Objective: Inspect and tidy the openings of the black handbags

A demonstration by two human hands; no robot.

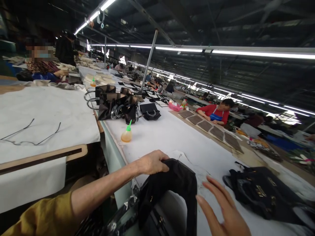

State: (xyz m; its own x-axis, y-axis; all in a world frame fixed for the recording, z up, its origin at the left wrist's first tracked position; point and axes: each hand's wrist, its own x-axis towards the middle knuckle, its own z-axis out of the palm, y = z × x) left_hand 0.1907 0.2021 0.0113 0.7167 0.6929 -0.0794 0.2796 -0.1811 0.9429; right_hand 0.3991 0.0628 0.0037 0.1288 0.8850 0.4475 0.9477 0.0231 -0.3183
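A black bag (182,177) with its mouth open towards me stands at the near edge of the white-covered table. My left hand (154,162) grips the bag's top rim, thumb and fingers closed on it. Just right of the bag is my right hand (222,209), its fingers apart and holding nothing. Plastic-wrapped handles (125,209) hang at the bag's lower left. Further right lies another black bag (263,190) with gold-coloured fittings.
Beyond my hands are a glue bottle (126,135) with a green nozzle and a cluster of dark bags (115,103). Glasses (31,143) rest on the left table (49,111). A person in red (220,113) sits across, beside brown panels (209,126).
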